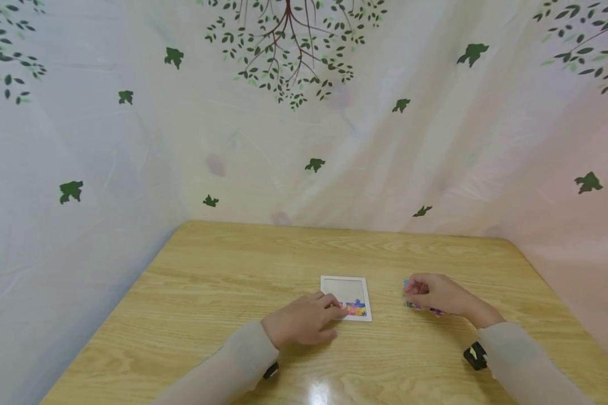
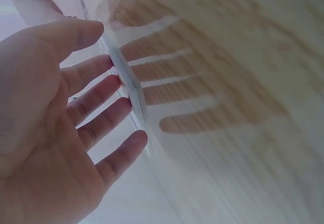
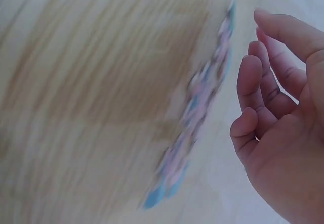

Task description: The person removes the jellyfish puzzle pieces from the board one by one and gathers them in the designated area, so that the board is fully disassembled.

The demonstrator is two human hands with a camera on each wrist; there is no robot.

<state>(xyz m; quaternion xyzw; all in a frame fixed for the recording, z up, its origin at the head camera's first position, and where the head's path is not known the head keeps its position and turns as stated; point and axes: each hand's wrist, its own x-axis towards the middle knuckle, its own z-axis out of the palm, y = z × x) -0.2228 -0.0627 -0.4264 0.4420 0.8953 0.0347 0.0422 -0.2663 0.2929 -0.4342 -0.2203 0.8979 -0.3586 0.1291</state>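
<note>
On the left, I have the left hand [image 1: 303, 319] low over the wooden table [image 1: 233, 264]. Its fingers are spread apart, not wrapped round anything, and the tips look to touch the near edge of the white tray [image 1: 343, 288]. The tray lies flat, just past those fingers. Along its bottom I see bright puzzle pieces [image 1: 357, 308] in place, pink, yellow and purple. The fingers hide the near left corner, so I can't count them all. The big part above is bare, so I'd say the puzzle is only a little bit done.

Farther right, well apart from the tray, more pieces [image 3: 200, 102] lie on the table. They are the ones left over. The right hand [image 1: 443, 295] is over them, fingers bent. Its thumb and first finger are close together, but I can't tell if they pinch a piece.
</note>
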